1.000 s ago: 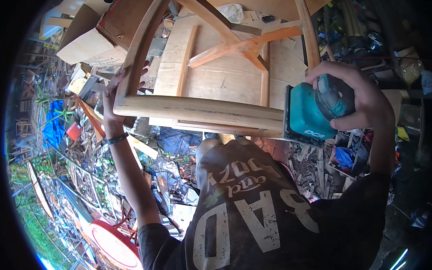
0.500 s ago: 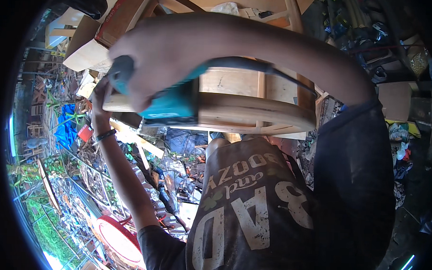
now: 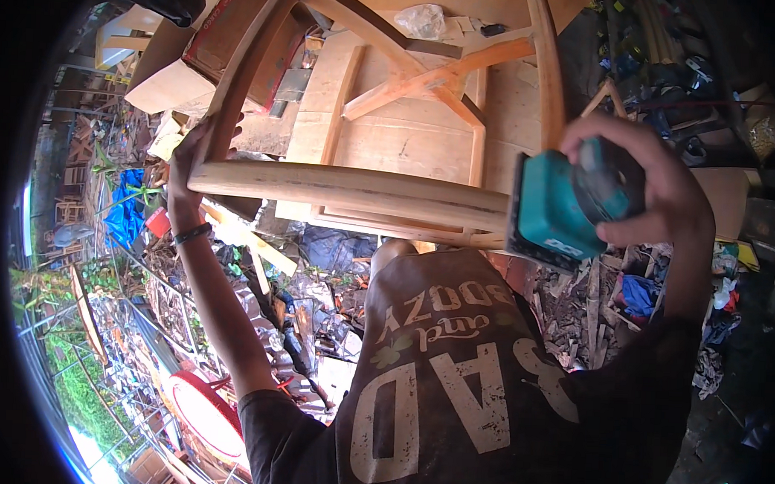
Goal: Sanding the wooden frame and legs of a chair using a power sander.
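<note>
One wooden chair frame [image 3: 355,190] lying mid-frame; left hand [image 3: 188,162] gripping its left end; right hand [image 3: 654,187] clasping one teal sander [image 3: 555,209], pressing right end.

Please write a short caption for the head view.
Right hand presses a teal sander to a wooden frame rail; left hand grips its other end.
</note>
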{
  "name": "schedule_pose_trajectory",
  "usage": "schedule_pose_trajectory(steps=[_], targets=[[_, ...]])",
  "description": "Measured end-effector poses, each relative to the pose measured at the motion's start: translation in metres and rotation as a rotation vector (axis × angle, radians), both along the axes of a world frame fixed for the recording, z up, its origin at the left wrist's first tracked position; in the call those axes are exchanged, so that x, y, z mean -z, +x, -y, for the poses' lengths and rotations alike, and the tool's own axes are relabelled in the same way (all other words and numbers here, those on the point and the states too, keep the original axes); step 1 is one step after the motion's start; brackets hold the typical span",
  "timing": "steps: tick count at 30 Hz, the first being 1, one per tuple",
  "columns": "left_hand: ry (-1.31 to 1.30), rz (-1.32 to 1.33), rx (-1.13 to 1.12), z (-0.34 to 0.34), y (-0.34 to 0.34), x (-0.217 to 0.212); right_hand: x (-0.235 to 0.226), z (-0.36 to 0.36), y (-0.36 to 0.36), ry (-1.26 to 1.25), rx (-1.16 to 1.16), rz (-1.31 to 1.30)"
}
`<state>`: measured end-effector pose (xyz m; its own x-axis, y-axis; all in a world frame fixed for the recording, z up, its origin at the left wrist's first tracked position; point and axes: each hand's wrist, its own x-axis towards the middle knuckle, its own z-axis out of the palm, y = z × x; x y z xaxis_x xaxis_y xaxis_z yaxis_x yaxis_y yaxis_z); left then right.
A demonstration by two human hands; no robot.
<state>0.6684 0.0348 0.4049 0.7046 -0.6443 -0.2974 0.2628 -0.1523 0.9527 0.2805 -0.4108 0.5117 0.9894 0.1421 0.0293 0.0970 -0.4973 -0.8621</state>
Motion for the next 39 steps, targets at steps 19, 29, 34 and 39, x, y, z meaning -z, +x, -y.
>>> schedule_pose_trajectory(steps=[19, 29, 34, 39], targets=[[0.449, 0.632, -0.198, 0.015, -0.06, -0.037, 0.001, -0.085, 0.174, 0.014, -0.306, -0.115], [0.513, 0.771, -0.014, 0.028, -0.039, -0.036, 0.001, -0.003, 0.041, -0.075, -0.14, 0.049], [0.489, 0.87, -0.027, 0.038, -0.054, -0.041, -0.014, -0.072, 0.12, -0.039, -0.309, -0.14], [0.564, 0.752, -0.191, 0.041, -0.07, -0.046, -0.031, -0.167, 0.208, -0.193, -0.416, 0.141]])
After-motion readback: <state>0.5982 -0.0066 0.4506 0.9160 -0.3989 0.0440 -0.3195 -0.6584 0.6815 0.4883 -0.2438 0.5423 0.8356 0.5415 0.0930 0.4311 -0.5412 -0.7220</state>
